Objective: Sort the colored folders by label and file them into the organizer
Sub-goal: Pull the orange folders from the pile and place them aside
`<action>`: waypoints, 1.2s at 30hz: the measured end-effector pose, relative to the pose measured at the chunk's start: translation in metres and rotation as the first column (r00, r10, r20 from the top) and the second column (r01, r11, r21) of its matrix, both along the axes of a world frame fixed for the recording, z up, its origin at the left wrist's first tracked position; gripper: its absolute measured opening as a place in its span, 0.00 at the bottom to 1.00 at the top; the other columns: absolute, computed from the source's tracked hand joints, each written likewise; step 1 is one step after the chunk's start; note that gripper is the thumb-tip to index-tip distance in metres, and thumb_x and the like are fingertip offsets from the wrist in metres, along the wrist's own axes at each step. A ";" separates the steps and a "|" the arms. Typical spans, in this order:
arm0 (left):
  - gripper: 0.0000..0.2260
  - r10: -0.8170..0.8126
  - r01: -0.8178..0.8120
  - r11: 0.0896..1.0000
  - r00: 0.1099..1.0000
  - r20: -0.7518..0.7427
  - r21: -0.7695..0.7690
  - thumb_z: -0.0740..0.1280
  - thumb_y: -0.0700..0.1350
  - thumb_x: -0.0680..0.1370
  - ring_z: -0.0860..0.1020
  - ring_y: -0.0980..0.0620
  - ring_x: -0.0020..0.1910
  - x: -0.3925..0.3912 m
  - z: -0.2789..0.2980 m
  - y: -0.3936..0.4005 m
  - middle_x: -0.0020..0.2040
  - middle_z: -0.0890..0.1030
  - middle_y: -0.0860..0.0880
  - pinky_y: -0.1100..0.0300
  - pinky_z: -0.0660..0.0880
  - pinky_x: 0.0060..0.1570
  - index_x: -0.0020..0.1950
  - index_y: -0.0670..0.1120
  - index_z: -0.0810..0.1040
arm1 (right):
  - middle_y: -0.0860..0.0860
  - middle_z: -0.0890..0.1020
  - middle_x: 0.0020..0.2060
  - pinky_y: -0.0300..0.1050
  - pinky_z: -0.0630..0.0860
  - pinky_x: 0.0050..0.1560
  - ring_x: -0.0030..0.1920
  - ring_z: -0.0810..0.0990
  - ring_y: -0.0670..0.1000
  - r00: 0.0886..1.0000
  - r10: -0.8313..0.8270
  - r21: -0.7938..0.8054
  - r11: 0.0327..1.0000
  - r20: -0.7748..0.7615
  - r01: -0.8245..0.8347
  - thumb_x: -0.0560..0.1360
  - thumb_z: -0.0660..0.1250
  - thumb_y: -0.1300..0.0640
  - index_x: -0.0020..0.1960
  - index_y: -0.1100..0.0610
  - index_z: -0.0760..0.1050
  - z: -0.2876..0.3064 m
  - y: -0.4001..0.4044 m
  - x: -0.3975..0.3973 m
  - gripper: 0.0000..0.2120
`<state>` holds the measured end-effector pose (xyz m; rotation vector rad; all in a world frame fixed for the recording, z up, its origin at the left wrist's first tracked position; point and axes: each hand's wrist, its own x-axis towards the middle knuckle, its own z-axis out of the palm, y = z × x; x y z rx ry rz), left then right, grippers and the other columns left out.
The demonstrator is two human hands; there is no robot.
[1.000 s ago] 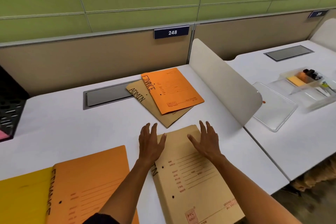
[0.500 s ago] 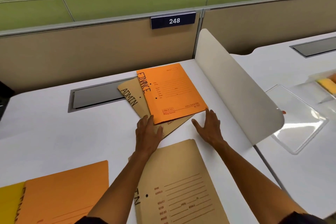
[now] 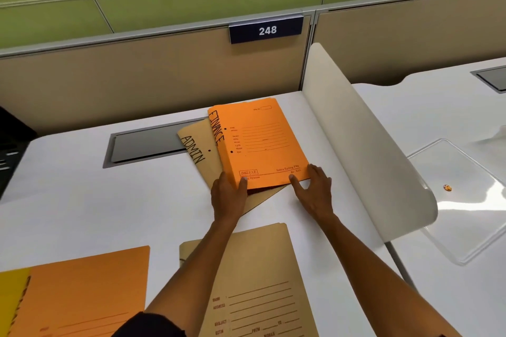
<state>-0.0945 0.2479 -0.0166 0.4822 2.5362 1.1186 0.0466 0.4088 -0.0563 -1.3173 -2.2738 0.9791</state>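
Since a moment ago, your hands have reached forward from the near brown folder to the orange FINANCE folder at mid-desk. Your left hand is pinching its near-left corner, thumb on top, lifting that edge off the ADMIN folder lying beneath it. Your right hand is lying spread, thumb touching the near-right edge. The FINANCE folder's long axis is running away from you, tilted slightly left. Another orange folder is lying at near left on the desk, overlapping a yellow one.
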 end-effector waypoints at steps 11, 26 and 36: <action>0.16 0.169 -0.195 0.976 0.960 0.224 0.100 0.69 0.51 0.77 0.81 0.41 0.50 0.004 0.006 -0.006 0.55 0.81 0.42 0.45 0.81 0.49 0.58 0.40 0.78 | 0.57 0.76 0.66 0.52 0.70 0.66 0.66 0.74 0.57 0.973 -0.127 -0.192 0.977 -0.193 0.089 0.76 0.66 0.45 0.69 0.58 0.71 0.009 -0.013 0.027 0.26; 0.11 0.039 -0.151 0.925 0.950 0.310 0.348 0.68 0.46 0.79 0.81 0.48 0.50 0.042 0.041 -0.070 0.56 0.81 0.43 0.60 0.82 0.38 0.59 0.45 0.75 | 0.59 0.81 0.57 0.58 0.75 0.62 0.58 0.79 0.60 0.963 -0.172 -0.366 0.926 -0.208 0.086 0.76 0.70 0.53 0.67 0.63 0.74 0.039 -0.033 0.054 0.23; 0.14 -0.065 -0.063 0.906 0.956 0.286 0.418 0.68 0.48 0.78 0.81 0.47 0.54 0.060 0.061 -0.141 0.58 0.80 0.46 0.57 0.83 0.43 0.62 0.48 0.72 | 0.59 0.79 0.61 0.63 0.77 0.57 0.57 0.80 0.61 0.946 -0.142 -0.433 0.901 -0.293 0.001 0.75 0.71 0.56 0.70 0.61 0.70 0.060 -0.091 0.072 0.25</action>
